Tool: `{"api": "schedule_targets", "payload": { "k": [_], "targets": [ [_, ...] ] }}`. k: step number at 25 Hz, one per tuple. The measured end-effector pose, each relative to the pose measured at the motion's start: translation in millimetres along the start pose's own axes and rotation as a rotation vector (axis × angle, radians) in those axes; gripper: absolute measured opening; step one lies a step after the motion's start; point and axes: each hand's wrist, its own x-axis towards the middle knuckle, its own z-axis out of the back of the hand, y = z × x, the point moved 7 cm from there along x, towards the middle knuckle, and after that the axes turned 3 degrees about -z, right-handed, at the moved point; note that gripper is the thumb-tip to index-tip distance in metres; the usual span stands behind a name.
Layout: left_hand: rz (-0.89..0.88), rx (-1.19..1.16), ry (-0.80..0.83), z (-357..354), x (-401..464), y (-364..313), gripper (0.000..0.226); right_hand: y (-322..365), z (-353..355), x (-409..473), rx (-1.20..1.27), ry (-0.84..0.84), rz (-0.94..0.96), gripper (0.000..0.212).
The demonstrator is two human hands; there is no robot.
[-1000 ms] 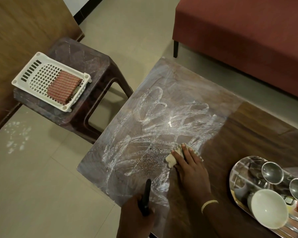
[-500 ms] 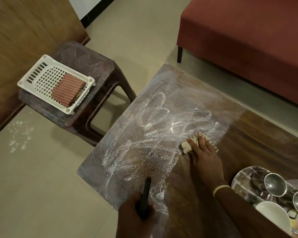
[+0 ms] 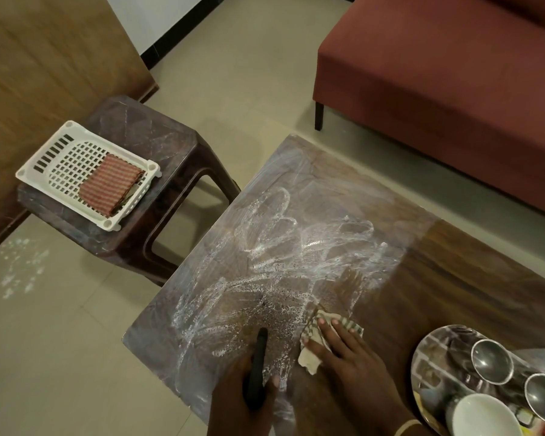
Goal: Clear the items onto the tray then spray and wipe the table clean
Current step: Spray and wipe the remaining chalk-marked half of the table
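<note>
Checked cloth [image 3: 324, 339] lies flat on the foam-streaked surface [image 3: 453, 278], pinned under the right hand's [image 3: 353, 369] spread fingers [image 3: 323, 325]. Just left, the left hand [image 3: 243, 401] grips a black sprayer [image 3: 257, 369]. A steel tray [image 3: 422, 369] sits near right.

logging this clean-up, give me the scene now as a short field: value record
table: left part smeared with white foam, right part bare wood
right hand: flat on cloth, on the table
left hand: holds black sprayer
tray: on the table's right end, holds two steel cups and a white bowl
stool: left of table, carries white basket with folded striped cloth
</note>
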Motion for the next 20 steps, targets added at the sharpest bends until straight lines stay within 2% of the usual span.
{"api": "schedule_targets", "payload": {
  "k": [2, 3, 6, 10, 12, 13, 14, 16, 18, 20],
  "targets": [
    [0.017, -0.054, -0.099, 0, 2, 2, 0.063, -4, 1, 5, 0.031, 0.012, -0.032, 0.061],
    [-0.007, -0.037, -0.154, -1, 3, 0, 0.059, -4, 1, 6, 0.045, 0.020, -0.047, 0.060],
    [-0.016, 0.004, -0.232, -1, 9, -11, 0.023, -1, -6, 6, 0.058, 0.027, -0.078, 0.056],
    [-0.008, 0.102, -0.193, 1, 25, -21, 0.022, -6, -1, 15, -0.003, 0.011, 0.041, 0.064],
    [-0.024, 0.092, -0.103, -1, 32, -30, 0.024, -38, 17, 45, 0.063, -0.027, -0.113, 0.067],
    [-0.043, 0.096, -0.062, -2, 34, -34, 0.026, -57, 26, 62, 0.106, -0.069, -0.239, 0.061],
    [-0.073, 0.101, -0.048, -1, 36, -38, 0.027, -72, 34, 78, 0.125, -0.089, -0.354, 0.051],
    [-0.114, 0.107, -0.081, 5, 41, -44, 0.024, -80, 40, 96, 0.161, -0.115, -0.486, 0.047],
    [-0.133, 0.113, -0.121, 12, 52, -51, 0.028, -62, 34, 93, 0.163, -0.147, -0.509, 0.048],
    [-0.156, 0.117, -0.120, 16, 67, -59, 0.023, -28, 20, 76, 0.169, -0.110, -0.442, 0.060]
  ]
}}
